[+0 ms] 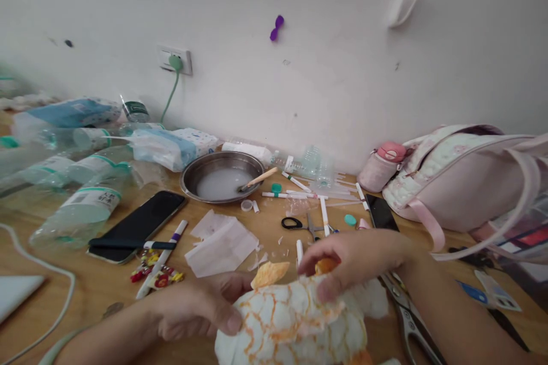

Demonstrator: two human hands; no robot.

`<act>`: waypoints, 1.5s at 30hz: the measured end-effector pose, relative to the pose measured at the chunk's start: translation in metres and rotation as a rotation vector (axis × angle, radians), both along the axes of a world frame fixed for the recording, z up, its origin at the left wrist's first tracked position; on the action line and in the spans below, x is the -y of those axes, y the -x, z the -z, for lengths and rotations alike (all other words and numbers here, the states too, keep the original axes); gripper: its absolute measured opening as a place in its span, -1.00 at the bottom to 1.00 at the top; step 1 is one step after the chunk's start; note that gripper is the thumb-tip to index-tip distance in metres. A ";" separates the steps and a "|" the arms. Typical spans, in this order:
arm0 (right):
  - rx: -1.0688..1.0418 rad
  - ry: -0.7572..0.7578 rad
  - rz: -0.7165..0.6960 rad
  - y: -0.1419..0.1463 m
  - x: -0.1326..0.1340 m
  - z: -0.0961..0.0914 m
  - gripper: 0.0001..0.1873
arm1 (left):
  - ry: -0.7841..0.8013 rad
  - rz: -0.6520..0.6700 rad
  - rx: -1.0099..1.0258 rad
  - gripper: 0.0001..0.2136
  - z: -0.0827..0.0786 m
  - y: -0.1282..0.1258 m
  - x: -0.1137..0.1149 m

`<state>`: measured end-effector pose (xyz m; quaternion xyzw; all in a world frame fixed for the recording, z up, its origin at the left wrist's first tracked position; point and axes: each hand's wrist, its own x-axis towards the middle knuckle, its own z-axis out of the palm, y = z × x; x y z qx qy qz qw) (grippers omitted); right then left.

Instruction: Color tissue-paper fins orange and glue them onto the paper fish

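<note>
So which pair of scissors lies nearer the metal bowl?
The black-handled scissors, beside the white markers; the larger metallic scissors lie farther away, at lower right.

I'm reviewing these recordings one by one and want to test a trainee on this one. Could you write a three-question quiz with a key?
1. True or false: the left hand and right hand both touch the white object with orange lines.

2. What leans on the rim of the metal bowl?
a) a marker
b) a wooden-handled brush
c) a pair of scissors

3. Fill in the colour: the plug in the wall socket is ____.

Key: 1. True; 2. b; 3. green.
</note>
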<state>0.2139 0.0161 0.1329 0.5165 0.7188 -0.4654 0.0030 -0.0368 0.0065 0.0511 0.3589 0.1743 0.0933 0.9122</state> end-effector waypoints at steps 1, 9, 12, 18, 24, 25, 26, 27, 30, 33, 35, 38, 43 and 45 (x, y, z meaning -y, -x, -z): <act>-0.075 -0.084 0.118 -0.002 -0.006 0.000 -0.66 | 0.012 -0.030 0.014 -0.57 0.003 -0.001 0.001; -0.439 -0.966 1.142 -0.007 0.016 0.020 -0.78 | 0.124 -0.475 0.062 -0.71 0.023 -0.014 0.006; -0.563 -0.493 1.030 0.006 0.039 0.050 -0.61 | 0.132 -0.578 0.031 -0.71 0.023 -0.016 0.005; -0.785 0.105 0.900 0.037 0.054 0.100 -0.53 | 0.046 -0.598 0.164 -0.66 0.027 -0.020 0.009; -0.917 0.112 0.997 0.047 0.053 0.111 -0.63 | 0.086 -0.557 0.188 -0.50 0.034 -0.022 0.014; -0.913 0.107 1.008 0.047 0.053 0.112 -0.64 | 0.097 -0.552 0.185 -0.47 0.033 -0.022 0.015; -0.907 0.099 1.019 0.047 0.053 0.113 -0.65 | 0.108 -0.548 0.177 -0.46 0.033 -0.023 0.015; -0.901 0.087 1.029 0.047 0.053 0.115 -0.65 | 0.116 -0.550 0.167 -0.45 0.032 -0.023 0.016; -0.876 0.052 1.045 0.047 0.052 0.117 -0.64 | 0.127 -0.577 0.133 -0.45 0.030 -0.024 0.017; -0.842 0.035 1.049 0.048 0.052 0.117 -0.62 | 0.118 -0.609 0.108 -0.47 0.030 -0.024 0.017; -0.822 0.033 1.052 0.047 0.052 0.116 -0.62 | 0.107 -0.613 0.110 -0.50 0.031 -0.025 0.017; -0.814 0.035 1.047 0.046 0.053 0.116 -0.62 | 0.098 -0.612 0.104 -0.62 0.031 -0.025 0.017; -0.847 0.040 1.013 0.048 0.053 0.118 -0.63 | 0.133 -0.626 0.108 -0.68 0.030 -0.025 0.015; -0.851 0.048 0.968 0.047 0.054 0.118 -0.58 | 0.149 -0.638 0.098 -0.66 0.027 -0.025 0.013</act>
